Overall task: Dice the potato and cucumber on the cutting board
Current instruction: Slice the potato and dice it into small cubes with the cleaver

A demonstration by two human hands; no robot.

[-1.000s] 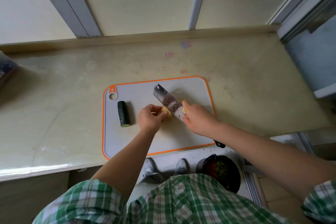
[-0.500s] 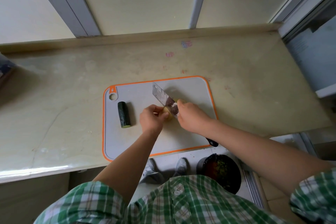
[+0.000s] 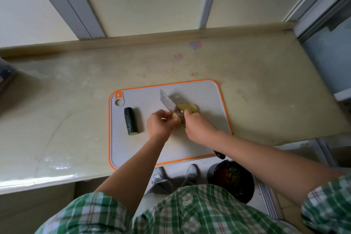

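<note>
A grey cutting board with an orange rim (image 3: 218, 100) lies on the counter. A dark green cucumber piece (image 3: 130, 121) rests at the board's left. My left hand (image 3: 159, 124) holds a yellow potato piece (image 3: 176, 120) with curled fingers. My right hand (image 3: 197, 126) grips a cleaver (image 3: 170, 104), whose blade stands in the potato between the held piece and a cut potato part (image 3: 188, 108) on the blade's right. The black handle end (image 3: 219, 155) sticks out below my right forearm.
The pale stone counter (image 3: 76, 100) stretches left and right of the board; its front edge runs just below the board. A black bin (image 3: 231, 178) with scraps stands on the floor beside my feet. A window frame rises behind the counter.
The cleaver has slid down and left through the potato, and a cut yellow part now lies exposed right of the blade. My left hand stays on the potato.
</note>
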